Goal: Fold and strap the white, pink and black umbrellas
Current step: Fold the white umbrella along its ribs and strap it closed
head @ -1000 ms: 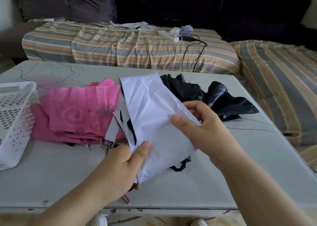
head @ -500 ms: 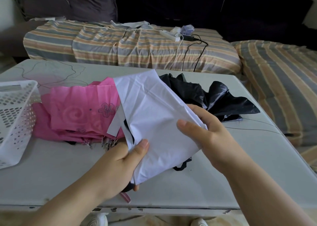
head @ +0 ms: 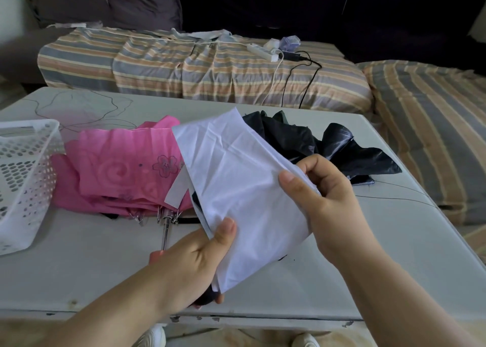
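Observation:
I hold the white umbrella (head: 236,186) above the table (head: 79,267), its canopy gathered into flat folds with a black lining showing at the left edge. My left hand (head: 192,265) grips its lower end, thumb pressed on the cloth, with the dark handle under my fingers. My right hand (head: 326,202) pinches the right edge of the white cloth. Its white strap (head: 176,191) hangs loose on the left. The pink umbrella (head: 118,173) lies loose on the table behind, its metal shaft (head: 165,228) pointing toward me. The black umbrella (head: 315,144) lies crumpled at the back right.
A white perforated plastic basket (head: 23,183) stands at the table's left edge. Behind the table is a sofa with a striped cover (head: 184,70), a power strip (head: 263,52) and cables on it. A striped cushion (head: 434,125) lies to the right. Thin wires lie on the tabletop.
My right hand has slid up along the right edge of the white cloth and now pinches it. The white canopy has tilted slightly to the left and the pink umbrella's shaft has come into view.

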Action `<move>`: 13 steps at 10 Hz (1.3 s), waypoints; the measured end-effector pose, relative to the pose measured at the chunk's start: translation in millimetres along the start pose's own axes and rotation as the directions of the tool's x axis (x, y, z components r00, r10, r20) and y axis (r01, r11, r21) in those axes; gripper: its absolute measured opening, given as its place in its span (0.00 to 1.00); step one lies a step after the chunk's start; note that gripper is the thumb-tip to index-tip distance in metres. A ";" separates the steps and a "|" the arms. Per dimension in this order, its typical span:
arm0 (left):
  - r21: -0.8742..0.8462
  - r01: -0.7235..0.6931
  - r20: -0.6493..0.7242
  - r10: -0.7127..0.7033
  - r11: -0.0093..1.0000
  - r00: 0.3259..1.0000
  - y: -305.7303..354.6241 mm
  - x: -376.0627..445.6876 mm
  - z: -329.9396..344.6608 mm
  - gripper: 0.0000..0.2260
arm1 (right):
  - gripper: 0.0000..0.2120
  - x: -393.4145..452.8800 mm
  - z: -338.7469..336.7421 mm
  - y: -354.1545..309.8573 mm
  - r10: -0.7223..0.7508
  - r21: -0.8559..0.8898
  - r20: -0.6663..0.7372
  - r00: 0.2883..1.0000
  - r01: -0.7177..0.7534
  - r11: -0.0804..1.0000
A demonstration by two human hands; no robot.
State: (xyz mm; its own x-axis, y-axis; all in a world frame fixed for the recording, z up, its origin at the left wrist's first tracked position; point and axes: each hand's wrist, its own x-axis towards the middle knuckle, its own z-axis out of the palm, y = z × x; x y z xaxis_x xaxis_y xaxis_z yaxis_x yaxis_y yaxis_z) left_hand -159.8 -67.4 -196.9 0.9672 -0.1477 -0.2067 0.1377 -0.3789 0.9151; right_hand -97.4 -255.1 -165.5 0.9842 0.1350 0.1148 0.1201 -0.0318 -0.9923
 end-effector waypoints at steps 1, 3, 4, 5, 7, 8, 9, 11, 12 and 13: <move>-0.050 0.023 0.048 -0.021 0.998 0.999 -3.7 2.0 1.4 0.30 | 0.10 2.2 -0.7 1.5 0.019 0.082 -0.024 1.000 -0.017 0.996; -0.223 0.157 0.267 -0.094 0.962 0.959 -6.4 1.9 -5.0 0.30 | 0.09 11.0 -11.8 -2.8 0.067 0.209 -0.072 0.995 -0.051 0.977; -0.365 0.198 0.420 -0.029 0.910 0.907 14.3 -5.6 -4.2 0.29 | 0.08 12.9 -15.0 -5.9 0.056 0.212 -0.076 0.996 -0.039 0.976; -0.400 0.143 0.322 -0.007 0.905 0.947 17.9 -5.7 0.0 0.24 | 0.13 14.1 -12.5 -6.1 0.086 0.184 -0.096 0.992 -0.067 0.981; -0.244 0.049 -0.005 -0.051 0.968 0.999 19.5 -1.7 5.0 0.28 | 0.47 -3.9 16.2 -1.6 0.395 0.080 -0.170 0.903 -0.386 0.919; -0.142 -0.061 -0.133 0.042 0.988 0.990 22.3 -3.8 10.0 0.18 | 0.29 -19.3 34.6 0.0 0.427 0.156 0.082 0.900 -0.435 0.887; -0.023 -0.086 -0.124 0.082 0.996 0.989 24.2 -5.6 20.4 0.07 | 0.16 -22.0 40.6 -0.2 0.402 0.299 0.119 0.908 -0.418 0.858; -0.116 -0.115 -0.024 0.112 0.987 0.993 12.2 -2.9 23.3 0.20 | 0.15 -16.9 46.7 4.0 0.428 0.470 0.087 0.900 -0.415 0.779; -0.331 -0.018 0.064 0.042 0.943 0.997 11.1 1.6 20.1 0.22 | 0.14 -12.2 44.0 0.4 0.396 0.503 0.041 0.917 -0.361 0.785; -0.551 0.036 0.155 0.060 0.834 0.986 8.6 5.1 18.9 0.22 | 0.14 -9.1 35.8 -4.1 0.381 0.501 0.013 0.924 -0.336 0.798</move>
State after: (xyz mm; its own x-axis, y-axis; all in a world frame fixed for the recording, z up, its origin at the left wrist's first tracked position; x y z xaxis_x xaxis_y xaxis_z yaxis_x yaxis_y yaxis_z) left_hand -157.7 -88.7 -196.6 0.9291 -0.3095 -0.2026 0.2671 0.1825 0.9462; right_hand -111.5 -220.7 -164.2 0.9539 0.1258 -0.2726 -0.3001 0.4251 -0.8539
